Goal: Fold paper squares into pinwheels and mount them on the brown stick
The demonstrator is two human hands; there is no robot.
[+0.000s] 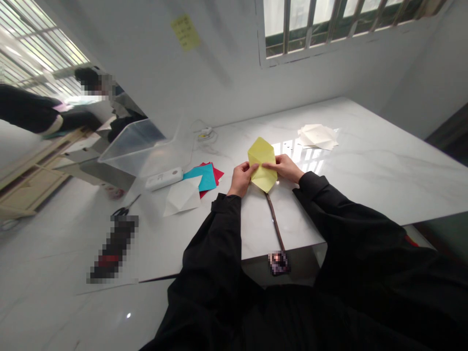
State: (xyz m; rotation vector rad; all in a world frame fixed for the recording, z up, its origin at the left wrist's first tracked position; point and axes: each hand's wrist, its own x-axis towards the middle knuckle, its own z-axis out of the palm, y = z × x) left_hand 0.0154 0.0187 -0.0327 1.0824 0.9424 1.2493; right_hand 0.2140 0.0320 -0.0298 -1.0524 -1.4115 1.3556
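Observation:
A sheet of yellow paper (262, 152), creased and with its sides folded toward the middle, is held up over the table between my hands. My left hand (241, 178) pinches its left edge, thumb lying on the front. From the other side my right hand (287, 168) grips the right edge, its thumb near the centre of the paper. Below the paper a dark brown cord or strap (275, 222) runs down to the table's front edge. To the left lie a white creased sheet (184, 196), a blue sheet (207, 176) and red sheets (219, 174), partly overlapping.
Folded white papers (318, 136) lie at the back right of the marble-patterned table (380, 161). On the left are a white power strip (164, 179), scissors (122, 211), a clear plastic bin (135, 144) and a blurred-out dark object (115, 251). Another person (29, 109) is beyond, at far left.

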